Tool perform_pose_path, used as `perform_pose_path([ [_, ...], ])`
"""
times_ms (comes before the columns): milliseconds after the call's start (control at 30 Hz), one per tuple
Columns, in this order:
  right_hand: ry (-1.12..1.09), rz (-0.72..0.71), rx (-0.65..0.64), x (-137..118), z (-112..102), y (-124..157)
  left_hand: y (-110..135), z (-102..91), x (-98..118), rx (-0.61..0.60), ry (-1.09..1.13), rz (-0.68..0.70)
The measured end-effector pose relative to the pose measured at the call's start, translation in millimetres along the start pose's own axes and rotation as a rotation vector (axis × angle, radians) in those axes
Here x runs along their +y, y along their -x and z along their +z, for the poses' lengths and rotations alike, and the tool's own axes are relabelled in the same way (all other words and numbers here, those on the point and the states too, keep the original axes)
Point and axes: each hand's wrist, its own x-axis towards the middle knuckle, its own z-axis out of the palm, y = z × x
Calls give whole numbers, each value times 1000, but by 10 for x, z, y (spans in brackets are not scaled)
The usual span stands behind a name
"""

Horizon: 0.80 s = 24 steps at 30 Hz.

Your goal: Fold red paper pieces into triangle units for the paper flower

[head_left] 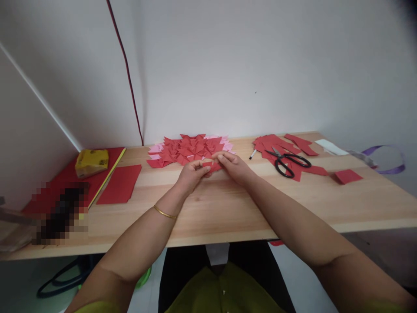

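Observation:
A small folded piece of red paper [215, 166] is held between both hands above the middle of the wooden table. My left hand [193, 176] pinches its left side with thumb and fingers. My right hand [235, 167] grips the opposite end, fingertips close together at its upper edge. Just behind the hands lies a heap of folded red and pink paper pieces [187, 148]. The exact folds of the held piece are partly covered by my fingers.
Black-handled scissors [286, 163] rest on red paper strips [270, 142] at the right, beside a marker [253, 154]. A red square [348, 176] lies farther right. Red sheets [120, 184] and a yellow packet [92, 162] occupy the left of the table [202, 221].

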Motion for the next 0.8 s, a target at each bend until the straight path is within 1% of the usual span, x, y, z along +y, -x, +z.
perform_pose_path([
  [100,-3,36,-24,6,-16,-4,-6,4,-2,15,12,10],
  [233,-34,60,-80,6,-3,-10,-8,1,-12,-12,13,19],
  [400,-36,44,-67,19,13,-15,13,7,26,-61,52,8],
  [567,-52,45,-65,35,5,-9,38,32,74,-21,42,34],
  [800,-119,60,-98,7,24,-11,29,21,51,20,14,66],
])
